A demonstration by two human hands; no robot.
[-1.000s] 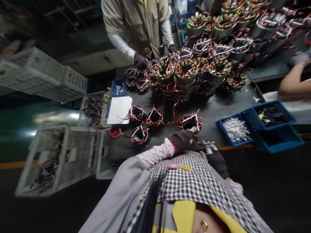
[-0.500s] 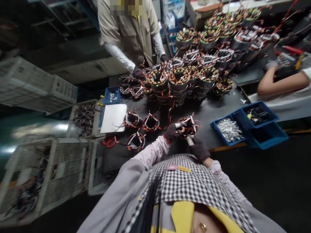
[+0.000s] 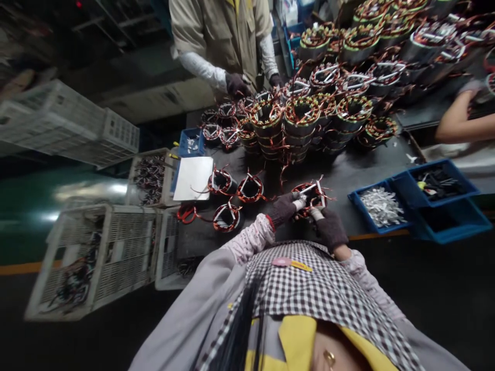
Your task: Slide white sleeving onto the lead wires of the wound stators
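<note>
Close in front of my apron, a motor stator (image 3: 297,189) with copper windings and white strips on its rim stands on the dark table. My left hand (image 3: 286,208), in a dark fingerless glove with wrapped fingertips, closes on its left rim near a white strip. From the near right side, my right hand (image 3: 328,228), gloved the same way, presses its fingers against the same stator. Exactly what the fingertips pinch is too small to make out. To the left stand more stators, one (image 3: 250,188) nearest my left hand and another (image 3: 226,217) closer to me.
Stacked stators (image 3: 301,121) fill the table's far side, where a co-worker's gloved hand (image 3: 236,85) reaches in. Blue bins (image 3: 381,207) at right hold white pieces and black parts. Left are a white sheet (image 3: 193,178), red-handled scissors (image 3: 186,213) and plastic crates (image 3: 124,252). Another person's arm (image 3: 460,116) shows at right.
The view has swung left, so the scene sits farther right. Both my hands stay at the same stator, with small finger shifts. The co-worker's hand across the table has lifted slightly.
</note>
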